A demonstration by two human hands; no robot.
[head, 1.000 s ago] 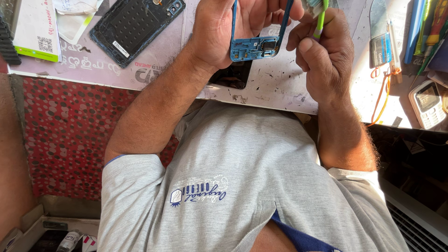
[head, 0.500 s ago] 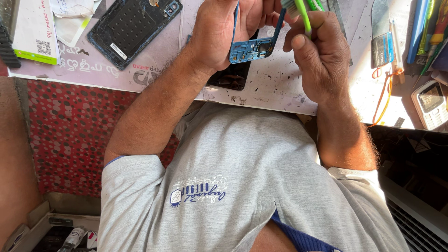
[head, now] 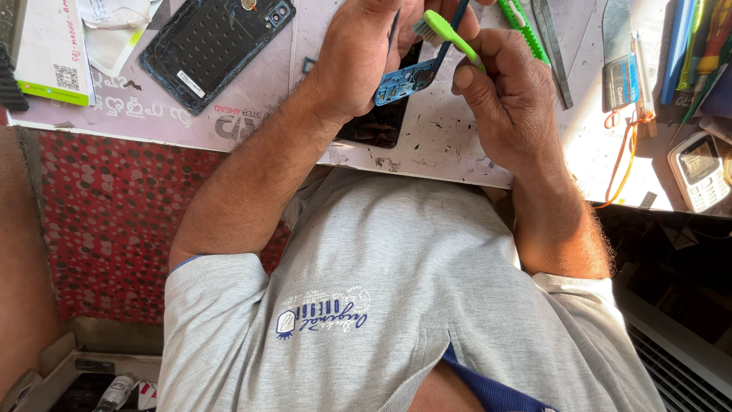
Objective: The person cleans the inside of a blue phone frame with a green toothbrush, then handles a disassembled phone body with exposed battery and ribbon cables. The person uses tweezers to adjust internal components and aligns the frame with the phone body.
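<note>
My left hand [head: 358, 57] holds a small blue circuit board [head: 400, 82] above the worktable. My right hand [head: 507, 103] grips a green toothbrush [head: 448, 36], whose bristled head sits just above the board's upper edge. Under both hands a dark phone body [head: 377, 126] lies flat on the white table mat [head: 442, 145]. My grey shirt fills the lower half of the view.
A black phone back cover [head: 210, 46] lies at the upper left beside a white-and-green box [head: 46, 49]. To the right are a green-handled tool [head: 522, 27], other tools, an orange cord [head: 621, 164] and a white keypad phone [head: 698, 172]. A tray with small bottles [head: 114, 389] sits at the lower left.
My right hand has turned the green brush and brought its head left, close over the blue board. My left hand still holds the board, now a little lower in view.
</note>
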